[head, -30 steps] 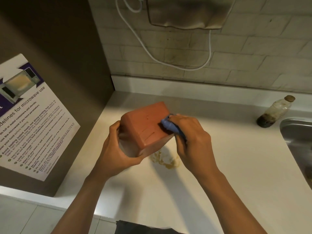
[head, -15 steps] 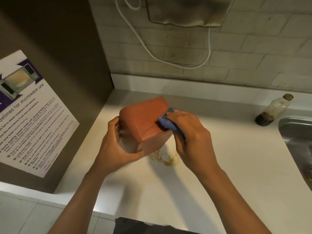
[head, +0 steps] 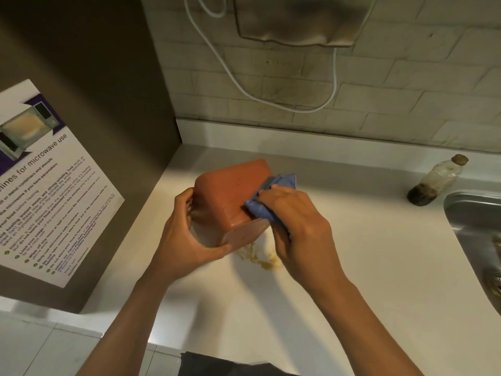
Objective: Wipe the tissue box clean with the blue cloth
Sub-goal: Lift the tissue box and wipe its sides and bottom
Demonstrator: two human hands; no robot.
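We see the tissue box (head: 233,191), a reddish-brown box, held tilted above the white table (head: 352,267), near the middle of the view. The left hand (head: 187,240) grips the box from its 8 o'clock side, with the thumb under the lower edge and the fingers curled around the left corner. The right hand (head: 295,221) holds the blue cloth (head: 267,199) bunched under its fingers and presses it against the box at its 3 o'clock side; a fold of the cloth sticks out past the top right edge of the box. Both forearms come in from 6 o'clock.

On the table, just below the box at 5 o'clock, there is a yellowish stain (head: 260,259). At 3 o'clock from the box, well apart, a small bottle (head: 436,180) with dark content stands near the wall, and beside it the rim of a metal sink (head: 466,213) shows at the right edge. At 9 o'clock a notice (head: 46,185) about microwave use is stuck on a brown panel. At 12 o'clock a white cable (head: 271,99) hangs in a loop on the tiled wall.
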